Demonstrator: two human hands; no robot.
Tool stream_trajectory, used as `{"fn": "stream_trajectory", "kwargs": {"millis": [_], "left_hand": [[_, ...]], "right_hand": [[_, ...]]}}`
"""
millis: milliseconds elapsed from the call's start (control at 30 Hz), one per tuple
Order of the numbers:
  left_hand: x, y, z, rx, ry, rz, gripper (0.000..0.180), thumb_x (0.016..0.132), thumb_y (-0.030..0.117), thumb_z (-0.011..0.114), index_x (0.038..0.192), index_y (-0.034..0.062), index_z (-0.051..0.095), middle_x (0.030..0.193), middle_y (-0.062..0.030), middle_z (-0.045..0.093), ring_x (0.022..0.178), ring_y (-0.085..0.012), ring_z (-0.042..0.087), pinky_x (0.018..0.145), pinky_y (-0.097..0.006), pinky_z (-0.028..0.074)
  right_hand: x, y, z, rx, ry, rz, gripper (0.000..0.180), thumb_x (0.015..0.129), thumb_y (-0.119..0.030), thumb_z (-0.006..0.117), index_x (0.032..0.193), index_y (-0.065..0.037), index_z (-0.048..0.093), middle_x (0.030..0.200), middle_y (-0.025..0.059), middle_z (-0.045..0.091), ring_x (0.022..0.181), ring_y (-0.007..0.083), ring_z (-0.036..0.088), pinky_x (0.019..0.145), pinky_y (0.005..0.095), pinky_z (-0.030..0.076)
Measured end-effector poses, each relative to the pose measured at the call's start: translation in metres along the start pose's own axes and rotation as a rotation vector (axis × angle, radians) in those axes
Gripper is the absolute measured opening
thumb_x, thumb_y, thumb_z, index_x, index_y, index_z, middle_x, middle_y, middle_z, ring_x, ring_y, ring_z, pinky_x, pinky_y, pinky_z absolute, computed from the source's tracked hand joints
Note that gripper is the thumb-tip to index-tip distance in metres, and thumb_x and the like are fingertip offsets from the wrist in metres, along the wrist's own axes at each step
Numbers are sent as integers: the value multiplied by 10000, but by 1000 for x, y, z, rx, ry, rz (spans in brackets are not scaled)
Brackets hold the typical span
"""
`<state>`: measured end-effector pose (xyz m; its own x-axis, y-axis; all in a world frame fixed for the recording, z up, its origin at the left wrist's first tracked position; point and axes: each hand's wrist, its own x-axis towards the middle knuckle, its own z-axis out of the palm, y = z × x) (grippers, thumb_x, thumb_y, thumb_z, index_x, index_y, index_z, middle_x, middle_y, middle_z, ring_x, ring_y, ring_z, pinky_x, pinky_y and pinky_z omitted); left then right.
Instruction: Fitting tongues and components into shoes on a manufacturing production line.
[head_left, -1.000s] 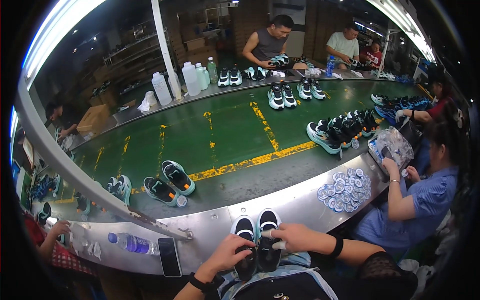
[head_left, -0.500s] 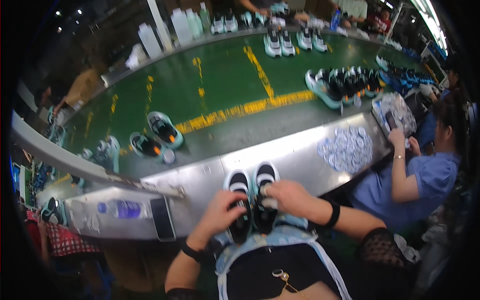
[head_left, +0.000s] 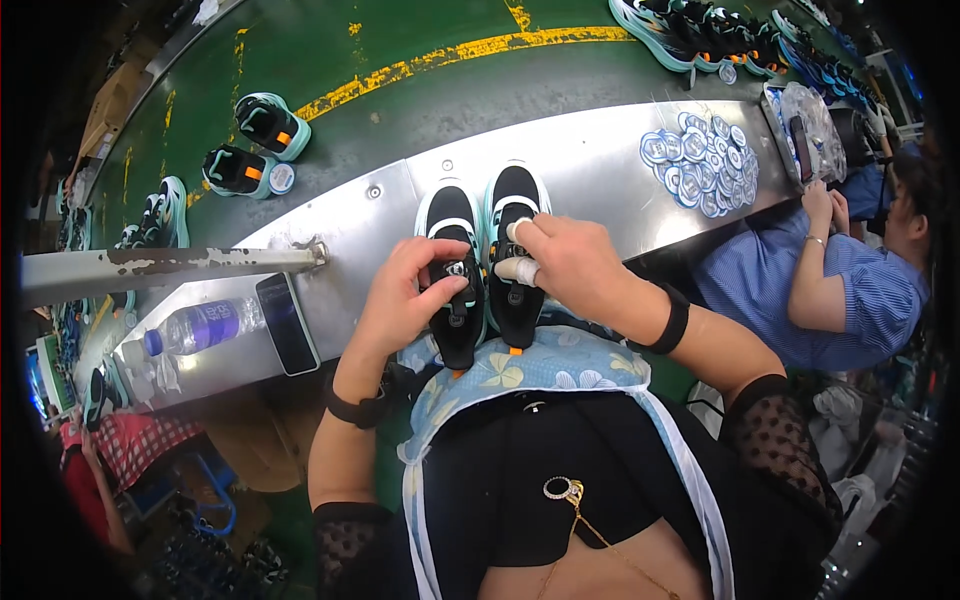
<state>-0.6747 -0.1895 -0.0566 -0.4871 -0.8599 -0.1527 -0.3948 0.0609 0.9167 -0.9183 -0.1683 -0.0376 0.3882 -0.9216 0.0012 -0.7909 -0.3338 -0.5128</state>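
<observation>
Two black shoes with pale teal soles lie side by side on the metal ledge (head_left: 600,165), toes pointing away from me. My left hand (head_left: 405,300) pinches the tongue of the left shoe (head_left: 452,215). My right hand (head_left: 565,265), with taped fingertips, presses on the laces of the right shoe (head_left: 515,195). The heels of both shoes hang over the ledge above my flowered apron.
A pile of round blue-and-white stickers (head_left: 700,160) lies on the ledge to the right, near a seated person in blue (head_left: 830,290). A water bottle (head_left: 195,328) and a dark phone (head_left: 287,323) lie to the left. More shoes (head_left: 255,150) ride the green conveyor (head_left: 420,40).
The view has tipped down and closer to my hands. The two shoes stay on the ledge, and both hands have stayed on them, shifting over the laces.
</observation>
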Motion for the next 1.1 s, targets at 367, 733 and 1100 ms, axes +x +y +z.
{"fn": "stream_trajectory", "kwargs": {"millis": [367,733,1100], "left_hand": [[2,25,14,116,260,92,275,858,93,662,1131,61,666,1006,-33,648,734,-89,543,625,-212,403],[-4,36,84,-1243,-83,-607,343,1041,213,422,1273,-35,473,1235,-176,574,1032,-299,651,648,-336,560],[0,35,99,-1225,-23,-594,351,1030,191,449,1288,-44,483,1252,-166,568,1148,-325,612,648,-331,595]], "right_hand": [[0,14,2,65,117,-86,314,819,-276,729,1037,-71,633,781,124,585,731,326,623,644,413,493],[15,38,-15,441,-78,-39,281,838,-196,733,1097,-95,693,813,48,567,731,150,570,679,299,473],[25,40,-12,379,-188,-103,209,787,-190,753,915,-53,661,839,113,574,688,232,548,615,349,447]]}}
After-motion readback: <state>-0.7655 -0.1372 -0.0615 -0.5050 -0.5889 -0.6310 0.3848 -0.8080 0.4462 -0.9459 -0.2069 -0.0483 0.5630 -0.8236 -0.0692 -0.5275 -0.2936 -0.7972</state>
